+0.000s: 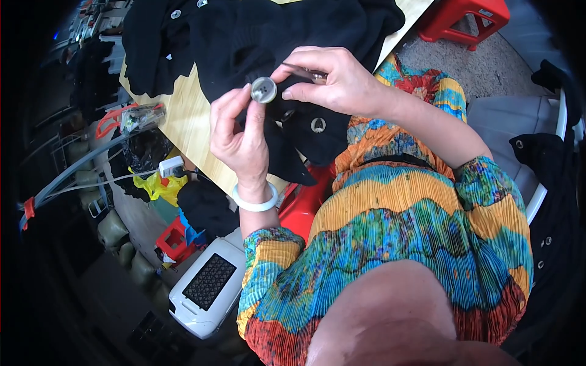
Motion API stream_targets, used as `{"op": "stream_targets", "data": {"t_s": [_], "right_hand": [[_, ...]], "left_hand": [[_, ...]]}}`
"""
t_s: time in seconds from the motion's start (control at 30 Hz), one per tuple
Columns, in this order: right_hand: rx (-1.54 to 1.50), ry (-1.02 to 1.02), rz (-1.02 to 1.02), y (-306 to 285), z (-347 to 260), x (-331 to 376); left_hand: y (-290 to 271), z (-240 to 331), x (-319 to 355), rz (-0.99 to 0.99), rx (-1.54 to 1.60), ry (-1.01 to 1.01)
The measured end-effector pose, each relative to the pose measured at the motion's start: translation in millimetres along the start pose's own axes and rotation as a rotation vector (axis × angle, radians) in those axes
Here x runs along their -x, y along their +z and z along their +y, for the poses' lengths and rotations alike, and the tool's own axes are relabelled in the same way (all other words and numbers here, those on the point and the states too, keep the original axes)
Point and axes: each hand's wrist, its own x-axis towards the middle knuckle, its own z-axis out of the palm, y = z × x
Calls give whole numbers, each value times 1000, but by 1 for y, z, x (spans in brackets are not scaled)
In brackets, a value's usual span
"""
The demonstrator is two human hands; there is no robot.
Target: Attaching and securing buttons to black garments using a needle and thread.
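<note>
- Because the left hand (pixel 242 131) pinches a round, grey button (pixel 264 90) by its rim, the holes show.
- The right hand (pixel 336 79) grips a slim, dark tool (pixel 303 72).

A pale wood-grain table (pixel 189 122) carries a black garment (pixel 244 36) that covers most of its visible top, with two round buttons (pixel 176 13) (both light-toned) showing on the cloth's far left. Beyond the table's right edge, a red stool (pixel 467 21) stands on the speckled grey floor (pixel 448 58).
</note>
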Motion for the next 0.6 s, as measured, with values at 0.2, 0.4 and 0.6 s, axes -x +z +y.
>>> {"op": "stream_targets", "data": {"t_s": [0.2, 0.4, 0.6], "right_hand": [[-342, 354, -35, -4, 8, -4], [-435, 507, -38, -11, 14, -4], [-368, 434, -50, -6, 14, -4]], "left_hand": [[12, -6, 1, 72, 222, -182], [2, -7, 0, 55, 430, -327], [3, -5, 14, 48, 8, -216]]}}
